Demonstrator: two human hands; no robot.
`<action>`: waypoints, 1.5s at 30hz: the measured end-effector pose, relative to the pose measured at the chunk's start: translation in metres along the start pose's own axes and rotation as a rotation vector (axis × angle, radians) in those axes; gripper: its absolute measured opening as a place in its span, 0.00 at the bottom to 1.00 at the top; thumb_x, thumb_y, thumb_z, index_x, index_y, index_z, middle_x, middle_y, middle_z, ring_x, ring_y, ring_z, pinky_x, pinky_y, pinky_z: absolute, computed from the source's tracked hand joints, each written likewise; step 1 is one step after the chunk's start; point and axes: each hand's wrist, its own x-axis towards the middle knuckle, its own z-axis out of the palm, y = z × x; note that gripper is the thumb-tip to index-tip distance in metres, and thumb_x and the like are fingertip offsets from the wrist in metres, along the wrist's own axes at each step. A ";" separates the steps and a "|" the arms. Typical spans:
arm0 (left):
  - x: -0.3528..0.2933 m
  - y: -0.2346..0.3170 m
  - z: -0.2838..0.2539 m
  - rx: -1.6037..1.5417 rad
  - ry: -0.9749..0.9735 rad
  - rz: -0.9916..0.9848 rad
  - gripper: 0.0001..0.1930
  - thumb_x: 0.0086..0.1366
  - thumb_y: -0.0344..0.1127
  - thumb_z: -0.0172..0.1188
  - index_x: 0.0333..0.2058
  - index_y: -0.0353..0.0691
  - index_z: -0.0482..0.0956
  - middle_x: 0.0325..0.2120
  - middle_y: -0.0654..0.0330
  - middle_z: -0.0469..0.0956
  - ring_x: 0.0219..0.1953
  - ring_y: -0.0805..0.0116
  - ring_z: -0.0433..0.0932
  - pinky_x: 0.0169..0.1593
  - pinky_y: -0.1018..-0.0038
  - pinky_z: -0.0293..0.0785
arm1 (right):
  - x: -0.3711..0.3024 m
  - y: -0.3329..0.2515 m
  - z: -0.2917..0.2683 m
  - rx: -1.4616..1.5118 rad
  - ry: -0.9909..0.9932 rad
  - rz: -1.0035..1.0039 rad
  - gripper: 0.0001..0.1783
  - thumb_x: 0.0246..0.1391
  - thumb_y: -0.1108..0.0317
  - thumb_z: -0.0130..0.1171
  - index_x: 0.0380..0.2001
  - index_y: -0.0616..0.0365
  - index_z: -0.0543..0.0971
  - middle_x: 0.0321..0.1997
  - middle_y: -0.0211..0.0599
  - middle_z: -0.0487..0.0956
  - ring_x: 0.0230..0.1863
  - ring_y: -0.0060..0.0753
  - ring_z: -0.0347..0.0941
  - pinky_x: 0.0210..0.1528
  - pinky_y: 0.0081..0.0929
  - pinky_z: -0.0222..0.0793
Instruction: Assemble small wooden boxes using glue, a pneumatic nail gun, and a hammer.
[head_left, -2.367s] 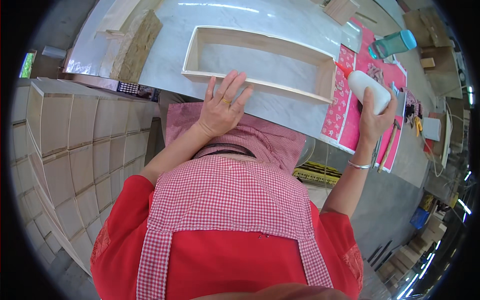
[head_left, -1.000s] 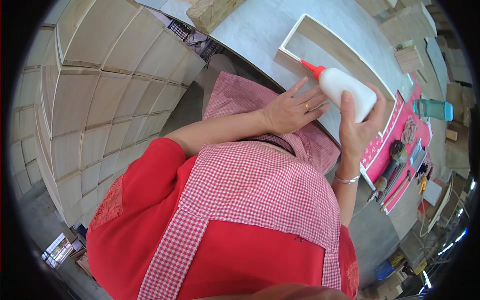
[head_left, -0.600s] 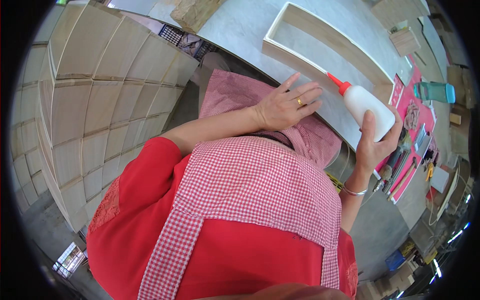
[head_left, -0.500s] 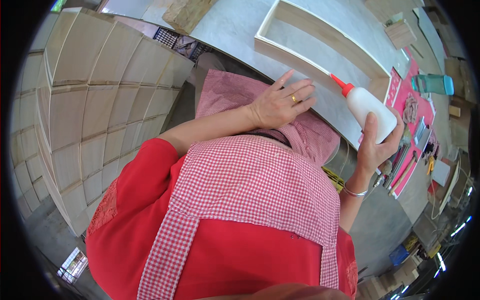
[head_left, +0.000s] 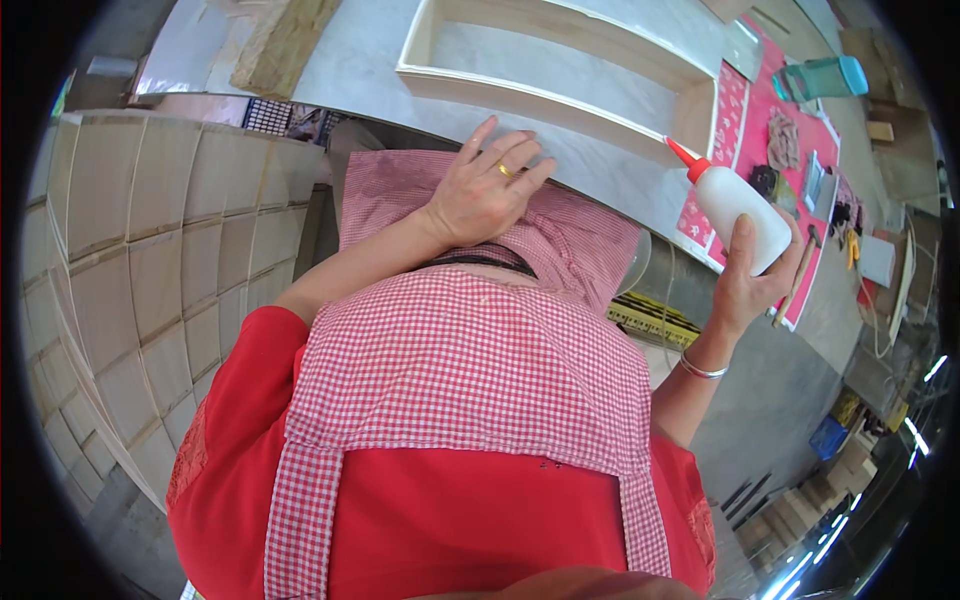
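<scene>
My right hand is wrapped round a white squeeze glue bottle with a red pointed nozzle. The bottle tilts up to the left, its tip close to the near right corner of a pale wooden frame. That long rectangular frame lies on the marbled table, and the tabletop shows through its middle. My left hand holds nothing; its fingers are apart and reach to the table's near edge, in front of the frame. A gold ring is on one finger.
Stacked wooden boxes rise at the left. A rough wood block lies at the table's far left. To the right, a pink sheet bears a cloth, several tools and a teal bottle. Below the table is a yellow crate.
The whole view has swung, so the frame and table sit further left. The glue bottle stays in my right hand, its tip now nearer the frame's right corner. My left hand remains empty.
</scene>
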 end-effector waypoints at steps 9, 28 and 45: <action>0.003 0.003 -0.001 -0.017 -0.002 -0.031 0.18 0.52 0.30 0.63 0.45 0.42 0.79 0.44 0.59 0.74 0.54 0.60 0.72 0.65 0.50 0.60 | -0.002 0.016 -0.024 -0.013 0.086 0.052 0.24 0.54 0.63 0.69 0.49 0.64 0.73 0.45 0.40 0.77 0.43 0.30 0.75 0.43 0.26 0.74; -0.047 -0.071 -0.051 -0.618 0.474 -1.047 0.11 0.69 0.25 0.53 0.48 0.31 0.75 0.45 0.57 0.75 0.45 0.67 0.76 0.51 0.75 0.72 | 0.142 0.203 0.066 -0.514 0.154 0.045 0.23 0.42 0.57 0.73 0.33 0.62 0.74 0.31 0.39 0.75 0.37 0.39 0.73 0.44 0.35 0.68; -0.009 -0.127 -0.089 -1.466 0.267 -1.033 0.24 0.72 0.33 0.52 0.64 0.32 0.63 0.57 0.57 0.72 0.58 0.69 0.71 0.63 0.69 0.66 | 0.029 0.112 0.041 0.733 -0.308 0.465 0.28 0.68 0.59 0.39 0.61 0.71 0.68 0.60 0.46 0.72 0.61 0.38 0.68 0.65 0.34 0.59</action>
